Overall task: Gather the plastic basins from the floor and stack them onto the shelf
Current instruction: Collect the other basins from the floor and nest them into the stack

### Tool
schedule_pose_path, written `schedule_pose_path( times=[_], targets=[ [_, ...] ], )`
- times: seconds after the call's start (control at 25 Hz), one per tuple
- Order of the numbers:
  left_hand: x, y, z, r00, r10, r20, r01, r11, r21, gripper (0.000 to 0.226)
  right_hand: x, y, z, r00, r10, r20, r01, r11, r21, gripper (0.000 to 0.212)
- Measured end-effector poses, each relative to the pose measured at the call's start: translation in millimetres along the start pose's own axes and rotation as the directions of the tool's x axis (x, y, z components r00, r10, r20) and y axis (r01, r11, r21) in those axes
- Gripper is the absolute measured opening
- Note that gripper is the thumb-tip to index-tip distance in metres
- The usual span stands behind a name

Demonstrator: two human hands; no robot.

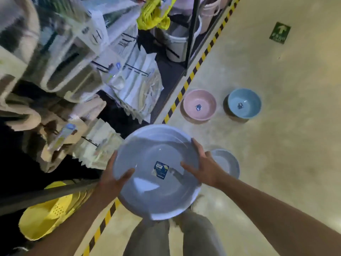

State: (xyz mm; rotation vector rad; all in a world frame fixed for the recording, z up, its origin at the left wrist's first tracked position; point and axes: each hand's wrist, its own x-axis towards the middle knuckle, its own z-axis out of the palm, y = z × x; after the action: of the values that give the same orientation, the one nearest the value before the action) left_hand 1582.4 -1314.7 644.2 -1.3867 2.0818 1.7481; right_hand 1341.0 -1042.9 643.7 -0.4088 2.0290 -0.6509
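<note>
I hold a large pale grey-blue plastic basin [156, 189] in the air in front of me, a dark label stuck on its inside. My left hand [115, 177] grips its left rim, thumb inside. My right hand [203, 166] grips the right rim, thumb inside too. On the floor, partly hidden behind my right hand, lies another grey basin [227, 162]. Farther off stand a pink basin [199, 105] and a blue basin [243, 103], both upright with labels inside. The shelf [166, 74] runs along the left.
Black-and-yellow hazard tape [191, 75] marks the shelf's foot. Packaged goods and folded cloths crowd the shelf levels. Yellow perforated basins [47, 217] sit low on the left under a grey rail. White buckets [177, 45] stand farther along. A green arrow sign [280, 32] is on the floor.
</note>
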Motion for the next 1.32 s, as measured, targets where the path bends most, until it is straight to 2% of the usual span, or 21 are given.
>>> schedule_pose_path(
  times=[0.08,0.16,0.28,0.48,0.64,0.8,0.92,1.12,1.2,1.32],
  targets=[
    [61,-55,21,0.998,-0.014,0.068,0.01,0.998,0.06,0.089,55,46,35,0.998,0.058,0.003,-0.058,0.998,-0.002,0.111],
    [120,-125,47,0.997,-0.009,0.075,-0.001,0.991,0.134,0.093,116,98,74,0.995,0.103,-0.008,-0.103,0.995,-0.002,0.117],
    [212,-228,93,0.997,-0.003,0.077,-0.012,0.982,0.188,0.095,215,180,135,0.995,0.094,-0.016,-0.094,0.996,0.012,0.133],
    [333,-372,163,0.986,0.071,0.149,-0.097,0.979,0.177,0.096,353,308,230,0.997,0.062,-0.048,-0.061,0.998,0.024,0.122],
    [373,-437,189,0.988,0.059,0.145,-0.083,0.982,0.168,0.098,402,357,275,0.996,0.069,-0.059,-0.067,0.997,0.049,0.12],
    [387,-481,193,0.99,0.003,0.143,-0.031,0.979,0.199,0.102,418,377,299,0.997,0.077,0.0,-0.077,0.996,0.045,0.119],
    [386,-490,191,0.993,0.001,0.121,-0.027,0.977,0.213,0.102,419,380,303,0.997,0.059,-0.051,-0.06,0.998,-0.015,0.121],
    [387,-494,194,0.994,0.027,0.102,-0.049,0.976,0.214,0.094,415,382,323,0.987,0.046,-0.152,-0.082,0.969,-0.235,0.136],
    [389,-498,197,0.993,0.05,0.107,-0.074,0.967,0.244,0.1,420,386,328,0.985,0.083,-0.148,-0.103,0.986,-0.133,0.138],
    [392,-504,203,0.993,0.04,0.11,-0.058,0.984,0.169,0.105,423,396,328,0.995,0.075,-0.06,-0.067,0.99,0.123,0.14]
  ],
)
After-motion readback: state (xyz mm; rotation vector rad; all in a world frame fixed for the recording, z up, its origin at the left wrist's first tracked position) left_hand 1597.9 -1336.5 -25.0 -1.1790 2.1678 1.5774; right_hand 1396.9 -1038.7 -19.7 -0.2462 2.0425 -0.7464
